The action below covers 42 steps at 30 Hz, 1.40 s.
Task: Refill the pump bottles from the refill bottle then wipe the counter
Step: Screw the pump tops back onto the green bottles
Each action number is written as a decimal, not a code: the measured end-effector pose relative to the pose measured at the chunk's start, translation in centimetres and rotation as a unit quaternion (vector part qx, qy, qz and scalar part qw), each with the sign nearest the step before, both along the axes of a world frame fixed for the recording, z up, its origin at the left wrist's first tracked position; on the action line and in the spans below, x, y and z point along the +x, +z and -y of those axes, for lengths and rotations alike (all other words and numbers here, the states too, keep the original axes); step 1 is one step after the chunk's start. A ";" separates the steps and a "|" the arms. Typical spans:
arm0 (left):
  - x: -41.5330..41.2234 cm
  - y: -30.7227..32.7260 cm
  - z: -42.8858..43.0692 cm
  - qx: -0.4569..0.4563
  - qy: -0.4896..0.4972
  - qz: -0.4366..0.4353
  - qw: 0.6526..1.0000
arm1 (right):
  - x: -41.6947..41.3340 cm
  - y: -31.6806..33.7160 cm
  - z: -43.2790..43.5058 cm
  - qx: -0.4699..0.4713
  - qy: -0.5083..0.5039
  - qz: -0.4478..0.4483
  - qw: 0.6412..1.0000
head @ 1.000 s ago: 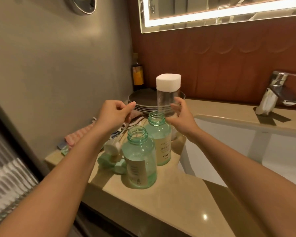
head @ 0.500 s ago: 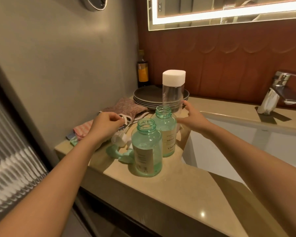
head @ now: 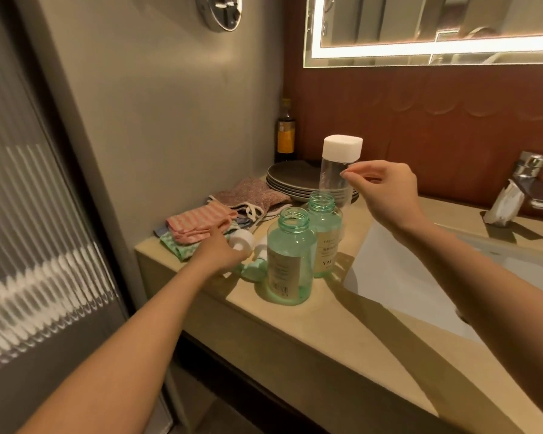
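Two green pump bottles stand open, without pumps, on the beige counter (head: 342, 346): the near bottle (head: 290, 261) and the far bottle (head: 325, 233). Behind them stands the clear refill bottle (head: 334, 180) with its white cap on. My right hand (head: 386, 189) is at that bottle's right side, below the cap, with thumb and forefinger pinched together at the bottle's edge. My left hand (head: 217, 250) is low on the counter, its fingers around a white pump (head: 242, 241) that lies on its side. A mint pump part (head: 254, 270) lies beside the near bottle.
Folded cloths (head: 198, 227) and a brown cloth (head: 251, 195) lie at the back left by the wall. A stack of dark plates (head: 295, 180) and a dark bottle (head: 286, 133) stand in the corner. The white sink (head: 420, 277) and a faucet (head: 521, 189) are to the right.
My left hand dropped from in front of the bottles to the pump on the counter. My right hand rose along the refill bottle toward its cap.
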State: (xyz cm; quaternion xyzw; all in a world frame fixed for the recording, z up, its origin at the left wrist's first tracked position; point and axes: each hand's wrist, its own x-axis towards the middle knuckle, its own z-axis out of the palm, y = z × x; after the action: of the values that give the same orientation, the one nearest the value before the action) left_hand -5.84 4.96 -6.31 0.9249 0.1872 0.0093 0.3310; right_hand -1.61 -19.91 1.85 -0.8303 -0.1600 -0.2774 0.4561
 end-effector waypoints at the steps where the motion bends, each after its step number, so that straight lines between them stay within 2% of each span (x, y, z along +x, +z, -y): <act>1: 0.0 -0.1 0.0 0.004 0.006 0.001 1.000 | -0.3 0.1 -0.2 -0.012 0.006 0.008 1.000; 6: -0.3 0.4 -0.6 -0.033 0.039 0.043 0.998 | -1.9 0.9 -1.2 -0.058 0.042 0.035 0.997; 12: -1.0 3.2 -0.9 0.004 0.075 0.210 0.975 | -3.1 1.2 -1.4 -0.070 0.076 0.004 0.995; 17: -1.7 6.9 -0.6 0.004 0.052 0.327 0.944 | -3.6 1.2 -1.2 -0.089 0.091 -0.017 0.992; 21: -3.0 11.0 0.5 0.025 -0.011 0.391 0.920 | -3.8 1.6 -1.4 -0.070 0.119 -0.030 0.990; 25: -4.7 15.3 2.1 0.063 -0.083 0.423 0.900 | -4.6 2.5 -2.0 -0.085 0.167 -0.035 0.982; 32: -6.5 19.1 5.7 0.061 -0.220 0.389 0.892 | -6.2 4.5 -3.5 -0.052 0.262 -0.047 0.962; 35: -6.9 19.5 6.9 0.044 -0.236 0.406 0.882 | -6.7 5.0 -3.7 -0.053 0.293 -0.036 0.954; 42: -7.0 20.0 7.7 -0.027 -0.253 0.440 0.861 | -7.1 5.3 -3.3 -0.018 0.283 -0.005 0.959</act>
State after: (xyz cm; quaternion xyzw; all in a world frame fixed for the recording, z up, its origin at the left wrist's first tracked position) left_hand -12.81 -2.79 13.65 0.8308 -0.2181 0.3260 0.3949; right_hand -8.72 -16.61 7.17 -0.7604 -0.3913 -0.1294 0.5020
